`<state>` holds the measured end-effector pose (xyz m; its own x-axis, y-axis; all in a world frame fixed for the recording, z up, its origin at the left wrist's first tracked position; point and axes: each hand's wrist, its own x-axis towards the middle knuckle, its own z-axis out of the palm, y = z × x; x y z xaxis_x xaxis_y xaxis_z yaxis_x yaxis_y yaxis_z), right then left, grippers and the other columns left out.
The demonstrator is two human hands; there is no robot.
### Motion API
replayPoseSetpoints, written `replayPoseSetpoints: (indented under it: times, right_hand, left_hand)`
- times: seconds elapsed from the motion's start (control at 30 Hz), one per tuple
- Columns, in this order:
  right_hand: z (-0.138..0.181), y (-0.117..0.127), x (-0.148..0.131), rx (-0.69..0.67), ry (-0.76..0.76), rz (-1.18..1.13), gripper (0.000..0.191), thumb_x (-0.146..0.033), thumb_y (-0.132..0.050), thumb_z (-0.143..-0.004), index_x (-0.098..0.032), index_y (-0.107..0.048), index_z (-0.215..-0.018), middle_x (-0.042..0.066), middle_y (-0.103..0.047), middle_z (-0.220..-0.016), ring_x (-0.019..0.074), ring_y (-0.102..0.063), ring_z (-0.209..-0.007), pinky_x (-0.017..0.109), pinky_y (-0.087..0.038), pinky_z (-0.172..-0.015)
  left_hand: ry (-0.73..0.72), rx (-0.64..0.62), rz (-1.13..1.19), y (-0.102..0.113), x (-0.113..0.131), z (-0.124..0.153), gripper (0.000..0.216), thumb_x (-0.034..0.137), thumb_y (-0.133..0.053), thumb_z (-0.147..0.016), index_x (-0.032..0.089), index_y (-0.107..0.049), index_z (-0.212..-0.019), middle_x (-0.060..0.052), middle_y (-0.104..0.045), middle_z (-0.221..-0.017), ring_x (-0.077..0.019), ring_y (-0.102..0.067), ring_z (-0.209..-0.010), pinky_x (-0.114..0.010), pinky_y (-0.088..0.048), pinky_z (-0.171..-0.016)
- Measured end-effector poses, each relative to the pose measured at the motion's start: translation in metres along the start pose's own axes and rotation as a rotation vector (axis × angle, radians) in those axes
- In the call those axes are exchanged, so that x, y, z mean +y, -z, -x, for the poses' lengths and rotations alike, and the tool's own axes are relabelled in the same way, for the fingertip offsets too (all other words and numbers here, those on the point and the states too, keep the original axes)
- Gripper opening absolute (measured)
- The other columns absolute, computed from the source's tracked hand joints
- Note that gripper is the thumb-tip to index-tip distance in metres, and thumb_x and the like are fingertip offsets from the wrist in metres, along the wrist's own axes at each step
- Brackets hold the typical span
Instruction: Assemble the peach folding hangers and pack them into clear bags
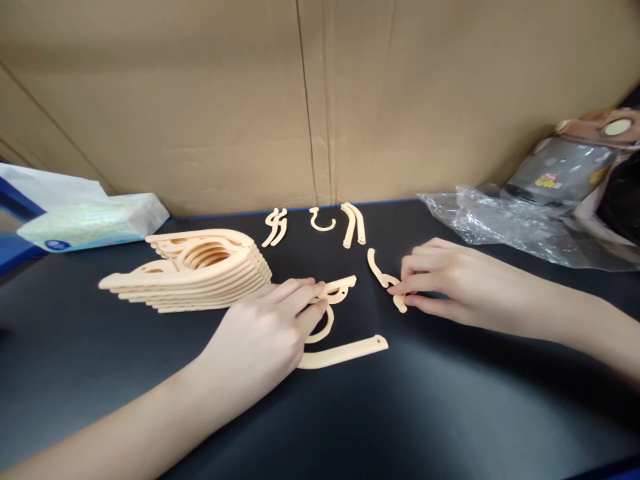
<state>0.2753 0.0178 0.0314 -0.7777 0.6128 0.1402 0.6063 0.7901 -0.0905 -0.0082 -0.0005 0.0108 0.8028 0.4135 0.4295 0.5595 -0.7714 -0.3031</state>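
Note:
My left hand [280, 320] is closed over a cream plastic hanger [345, 283] on the black table, partly hidden by the fingers. Its hook [327, 325] curves out below them. Close to that hand's lower edge lies a long hanger arm [350, 351] with a hole at its end. My right hand [430, 283] pinches a small curved hanger piece [381, 270] at its lower end, apart from the left hand's parts. Beside my left hand stands a stack of folded cream hangers [215, 267].
Toward the back lie small curved pieces [276, 228], a loose hook [323, 223] and two hanger arms [353, 225]. A tissue pack [95, 220] is at left. Clear plastic bags [500, 217] and a bottle [560, 167] are at right. Cardboard [210, 107] stands behind.

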Motion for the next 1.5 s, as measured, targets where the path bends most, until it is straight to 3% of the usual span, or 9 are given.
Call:
replayPoseSetpoints:
  times: [0.27,0.5,0.7,1.0,1.27,1.5]
  right_hand:
    - [-0.003,-0.005,-0.009,0.054,0.05,-0.03,0.022,-0.028,-0.05,-0.096,-0.02,-0.067,-0.085,0.001,-0.064,-0.081,0.0155,-0.053,-0.076,0.032,-0.038,-0.078]
    - [-0.007,-0.015,-0.015,0.113,0.029,0.088,0.035,-0.037,-0.046,-0.098,-0.018,-0.063,-0.074,0.002,-0.059,-0.073,0.016,-0.05,-0.069,0.032,-0.035,-0.07]
    - [-0.008,-0.016,-0.015,0.15,0.01,0.205,0.038,-0.036,-0.047,-0.097,-0.018,-0.06,-0.067,0.001,-0.055,-0.067,0.0152,-0.047,-0.066,0.031,-0.034,-0.068]
    - [-0.006,-0.007,-0.012,0.163,-0.005,0.161,0.035,-0.04,-0.047,-0.096,-0.018,-0.067,-0.079,0.003,-0.06,-0.074,0.0173,-0.05,-0.07,0.033,-0.036,-0.069]
    - [-0.003,-0.006,-0.011,0.12,0.068,0.073,0.023,-0.036,-0.055,-0.093,-0.02,-0.072,-0.093,0.006,-0.065,-0.094,0.0189,-0.056,-0.083,0.035,-0.041,-0.079]
    - [-0.005,-0.014,-0.012,0.142,0.069,0.033,0.02,-0.023,-0.052,-0.093,-0.017,-0.07,-0.087,0.005,-0.065,-0.09,0.0175,-0.056,-0.082,0.034,-0.042,-0.077]
  left_hand:
    - [0.006,-0.002,0.011,-0.004,0.0,-0.001,0.043,-0.003,-0.033,-0.085,0.009,-0.072,-0.097,-0.009,-0.073,-0.103,-0.0232,-0.068,-0.1,-0.032,-0.059,-0.078]
    - [0.021,-0.029,0.036,-0.002,0.002,0.0,0.042,-0.003,-0.033,-0.085,0.009,-0.072,-0.096,-0.009,-0.073,-0.1,-0.0247,-0.065,-0.102,-0.033,-0.058,-0.075]
    - [0.162,-0.02,0.182,-0.005,0.001,0.001,0.035,0.006,-0.037,-0.086,0.013,-0.065,-0.106,-0.008,-0.067,-0.112,-0.0268,-0.054,-0.115,-0.042,-0.05,-0.092]
    - [0.208,-0.001,0.417,-0.001,0.009,-0.005,0.014,0.017,-0.046,-0.093,0.016,-0.058,-0.099,-0.007,-0.064,-0.109,-0.0212,-0.053,-0.114,-0.036,-0.045,-0.095]
    - [0.129,-0.188,0.605,-0.001,0.013,-0.003,0.008,0.027,-0.058,-0.088,0.02,-0.055,-0.09,-0.009,-0.054,-0.131,-0.0236,-0.025,-0.142,-0.042,-0.032,-0.113]
    - [0.121,-0.253,0.644,-0.003,0.012,-0.003,0.003,0.023,-0.054,-0.089,0.021,-0.052,-0.088,-0.009,-0.052,-0.131,-0.0238,-0.026,-0.142,-0.047,-0.025,-0.117]
